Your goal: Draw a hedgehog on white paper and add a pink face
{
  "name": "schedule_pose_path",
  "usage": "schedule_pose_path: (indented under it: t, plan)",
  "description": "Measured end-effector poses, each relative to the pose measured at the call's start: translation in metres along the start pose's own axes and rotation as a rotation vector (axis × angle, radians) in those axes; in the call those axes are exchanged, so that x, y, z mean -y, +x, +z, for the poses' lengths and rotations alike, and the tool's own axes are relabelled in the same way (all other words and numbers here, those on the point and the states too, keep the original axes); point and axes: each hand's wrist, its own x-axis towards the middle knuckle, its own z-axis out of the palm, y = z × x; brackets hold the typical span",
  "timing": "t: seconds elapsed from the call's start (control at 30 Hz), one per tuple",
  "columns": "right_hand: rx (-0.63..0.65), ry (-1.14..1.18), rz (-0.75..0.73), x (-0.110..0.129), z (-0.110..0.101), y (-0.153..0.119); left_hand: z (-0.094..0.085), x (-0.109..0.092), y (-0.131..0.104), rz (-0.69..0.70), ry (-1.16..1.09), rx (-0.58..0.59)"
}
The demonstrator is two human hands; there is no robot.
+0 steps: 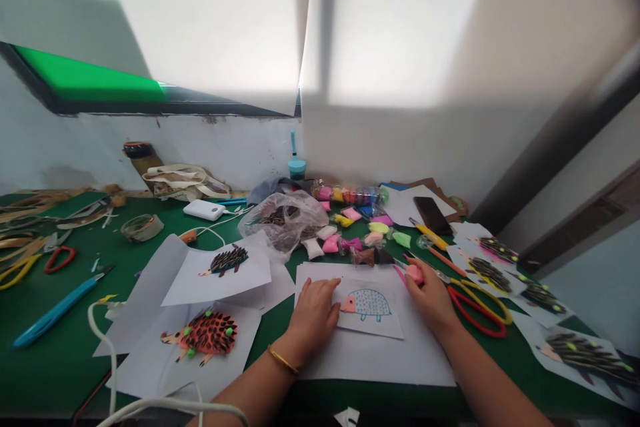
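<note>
A hedgehog drawing [375, 305] in blue outline, with a pink face, lies on a small white sheet [395, 329] over larger white paper [370, 360]. My left hand [315, 313] rests flat on the left edge of the small sheet, fingers spread. To the right of the drawing, my right hand [427, 290] has its fingers closed around a pink clay lump [415, 273]. A thin pink tool [400, 275] shows beside those fingertips.
Clay packets [379, 227] and a plastic bag [285, 220] lie behind the paper. Scissors [483, 320] are right of my right hand. Finished hedgehog pictures [210, 333] lie left; others [575, 347] lie right. A phone [433, 215] is at the back right.
</note>
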Motion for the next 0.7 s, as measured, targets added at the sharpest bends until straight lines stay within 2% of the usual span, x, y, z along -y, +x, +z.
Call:
schedule_pose_path:
  t: [0.13, 0.3, 0.37, 0.5, 0.57, 0.7]
  plan:
    - [0.028, -0.016, -0.012, 0.001, -0.001, 0.0, -0.011, -0.003, 0.011, -0.042, -0.013, -0.077]
    - [0.039, -0.078, -0.059, 0.009, -0.002, -0.003, -0.023, -0.009, 0.038, -0.073, 0.144, 0.028]
    - [0.064, -0.097, -0.147, 0.016, -0.002, -0.007, -0.021, -0.008, 0.047, -0.087, 0.204, 0.066]
    - [0.126, -0.119, -0.434, 0.034, 0.002, -0.017, -0.012, -0.001, 0.056, -0.041, 0.249, 0.12]
    - [0.161, -0.134, -0.491, 0.041, 0.004, -0.02, -0.008, 0.003, 0.058, -0.037, 0.25, 0.13]
    - [0.165, -0.122, -0.509, 0.046, 0.006, -0.02, -0.005, 0.008, 0.061, -0.055, 0.243, 0.116]
